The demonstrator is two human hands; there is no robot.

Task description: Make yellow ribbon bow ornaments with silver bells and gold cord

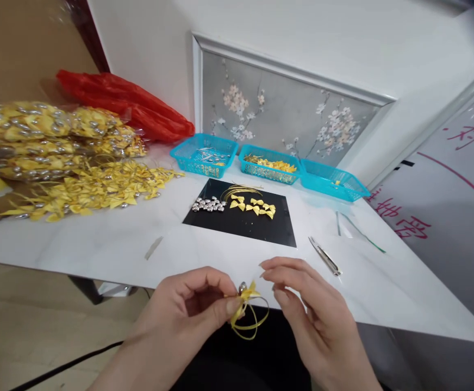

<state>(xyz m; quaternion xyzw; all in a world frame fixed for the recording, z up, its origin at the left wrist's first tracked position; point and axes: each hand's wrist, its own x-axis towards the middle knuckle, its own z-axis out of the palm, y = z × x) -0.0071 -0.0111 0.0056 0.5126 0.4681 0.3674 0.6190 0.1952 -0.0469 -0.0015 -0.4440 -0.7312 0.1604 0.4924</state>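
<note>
My left hand [198, 307] pinches a small yellow ribbon bow [248, 294] between thumb and forefinger, just over the table's front edge. A silver bead sits at the top of the bow, and a thin yellow ribbon curls in loops below it. To the right of the bow, my right hand [308, 304] hovers apart from it, fingers spread and holding nothing. Beyond the hands lies a black mat [237, 228] bearing silver beads [209, 204], several yellow bows [255, 206] and thin gold ribbon strands [241, 190].
Tweezers [324, 256] lie right of the mat. Three blue baskets stand behind: one with beads [186, 163], one with yellow pieces [257, 172], one nearly bare [347, 191]. Finished yellow bows [98, 184], bagged bundles [29, 136] and a red plastic bag [126, 106] are at left.
</note>
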